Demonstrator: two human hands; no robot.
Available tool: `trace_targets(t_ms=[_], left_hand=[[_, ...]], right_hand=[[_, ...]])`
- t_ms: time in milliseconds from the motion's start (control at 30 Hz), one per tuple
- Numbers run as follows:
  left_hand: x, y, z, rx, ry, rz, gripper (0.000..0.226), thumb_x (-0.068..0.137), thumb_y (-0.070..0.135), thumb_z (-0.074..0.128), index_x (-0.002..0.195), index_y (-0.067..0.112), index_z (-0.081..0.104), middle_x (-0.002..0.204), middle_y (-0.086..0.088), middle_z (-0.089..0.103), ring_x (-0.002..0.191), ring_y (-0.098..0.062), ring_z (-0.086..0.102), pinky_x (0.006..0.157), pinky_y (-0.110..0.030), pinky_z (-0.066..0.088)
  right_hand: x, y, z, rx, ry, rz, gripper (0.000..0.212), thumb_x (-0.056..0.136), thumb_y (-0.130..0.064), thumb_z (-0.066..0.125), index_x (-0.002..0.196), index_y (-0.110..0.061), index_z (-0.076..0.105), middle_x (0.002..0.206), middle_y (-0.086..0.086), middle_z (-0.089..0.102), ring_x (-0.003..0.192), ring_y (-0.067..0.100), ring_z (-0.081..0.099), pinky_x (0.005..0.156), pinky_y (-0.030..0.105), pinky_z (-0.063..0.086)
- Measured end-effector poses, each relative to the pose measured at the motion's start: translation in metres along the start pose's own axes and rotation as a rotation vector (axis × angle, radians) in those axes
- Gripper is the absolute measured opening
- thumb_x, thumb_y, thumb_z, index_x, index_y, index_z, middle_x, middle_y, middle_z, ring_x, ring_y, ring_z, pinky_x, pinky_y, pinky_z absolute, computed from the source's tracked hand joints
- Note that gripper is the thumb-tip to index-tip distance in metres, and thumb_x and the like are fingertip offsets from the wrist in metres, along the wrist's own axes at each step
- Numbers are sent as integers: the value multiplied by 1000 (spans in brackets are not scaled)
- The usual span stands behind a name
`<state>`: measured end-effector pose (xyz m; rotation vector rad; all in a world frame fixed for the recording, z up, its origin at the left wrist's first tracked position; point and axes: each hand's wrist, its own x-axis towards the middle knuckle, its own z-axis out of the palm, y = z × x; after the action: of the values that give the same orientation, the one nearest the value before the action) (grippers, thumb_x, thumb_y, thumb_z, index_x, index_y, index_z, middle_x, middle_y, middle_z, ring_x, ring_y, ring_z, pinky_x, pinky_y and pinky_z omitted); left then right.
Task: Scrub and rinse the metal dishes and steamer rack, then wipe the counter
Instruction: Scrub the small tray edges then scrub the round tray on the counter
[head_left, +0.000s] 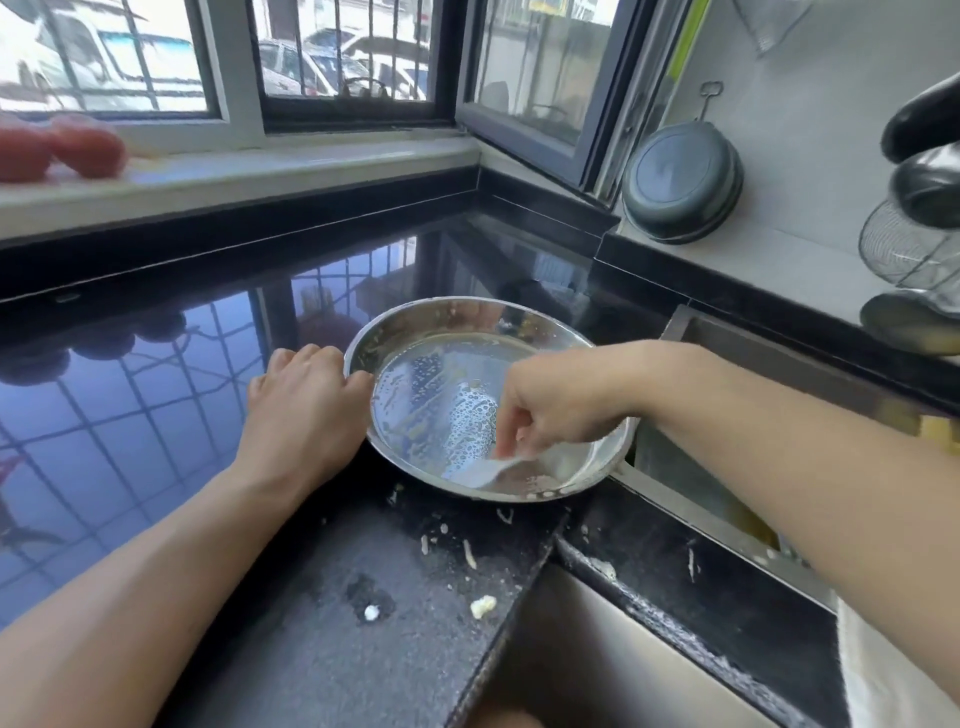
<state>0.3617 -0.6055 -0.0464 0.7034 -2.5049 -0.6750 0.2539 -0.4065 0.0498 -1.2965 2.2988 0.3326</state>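
A round shallow metal dish (436, 332) sits on the black counter (156, 415), its right rim hanging over the sink edge. Soap foam covers its bottom. My left hand (306, 400) grips the dish's left rim, thumb inside the rim. My right hand (561, 400) is over the dish and pinches a pale scrubbing cloth (498, 470) that lies on the foamy bottom near the front rim.
Food scraps (483, 605) lie on the counter in front of the dish. The steel sink (717, 467) is to the right and below. A dark pan (680, 182), a wire strainer (904, 249) and a ladle (924, 192) hang on the right wall. Red fruit (62, 148) sits on the windowsill.
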Motion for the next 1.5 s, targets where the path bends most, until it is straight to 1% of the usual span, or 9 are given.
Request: trace_targets(t_ms=[267,367,500,667,867,1033,1133,1267,1500], left_hand=[[-1,1,-1,-2,-5,-8,30,96,23,40,72,6,44,80,-6,51,92,-29,40,86,-44,33],[-1,2,-1,-18,-6,-6,30,97,22,41,72,6,44,80,-5,51,92,-29,40,86,-44,32],[-3,3,-1,-31,-13,-11,30,97,22,42,72,6,45,80,-4,50,93,-30,41,86,-46,33],[-2,5,-2,0,-30,-20,29,97,23,42,74,6,48,82,-3,50,94,-28,40,85,-44,31],[-1,3,-3,7,-39,-28,29,97,24,40,73,10,46,79,-2,48,93,-28,40,83,-42,28],[-4,6,-4,5,-39,-39,25,96,25,42,75,11,45,80,-3,50,92,-30,40,85,-45,31],[-4,6,-5,0,-47,-49,17,97,27,43,97,14,53,101,-4,57,102,-28,41,89,-43,31],[-7,6,-5,15,-64,-4,51,97,30,39,148,23,43,139,-8,51,129,-30,38,109,-46,27],[-7,4,-6,-19,-76,19,64,90,28,44,154,28,37,147,-9,40,137,-28,28,117,-49,22]], right_hand=[[-29,53,-15,-202,-75,265,28,91,-11,70,111,-29,78,81,-18,61,76,1,56,71,22,48],[-17,31,-8,-119,-27,180,30,95,-12,67,115,-32,77,86,-22,62,83,4,59,80,25,48],[2,-3,17,48,137,-39,29,99,-19,66,125,-31,73,123,-11,71,110,11,64,93,24,49],[-11,52,9,-160,228,215,23,99,-18,59,113,-24,76,96,0,73,77,27,66,64,29,47],[-37,38,26,-5,111,98,15,102,-29,62,110,-35,74,61,-41,50,63,5,48,65,21,40],[-39,48,19,-278,234,361,27,92,-2,48,87,-22,65,86,-1,53,65,20,51,63,33,45],[-35,29,29,-265,132,241,25,89,-2,48,81,-22,60,78,7,48,60,24,45,59,41,48],[-30,25,32,-149,143,188,27,87,-4,53,71,-26,56,70,2,43,66,28,39,63,50,53],[-26,16,20,-264,117,329,31,94,1,47,108,-16,68,88,5,55,66,22,54,55,30,40]])
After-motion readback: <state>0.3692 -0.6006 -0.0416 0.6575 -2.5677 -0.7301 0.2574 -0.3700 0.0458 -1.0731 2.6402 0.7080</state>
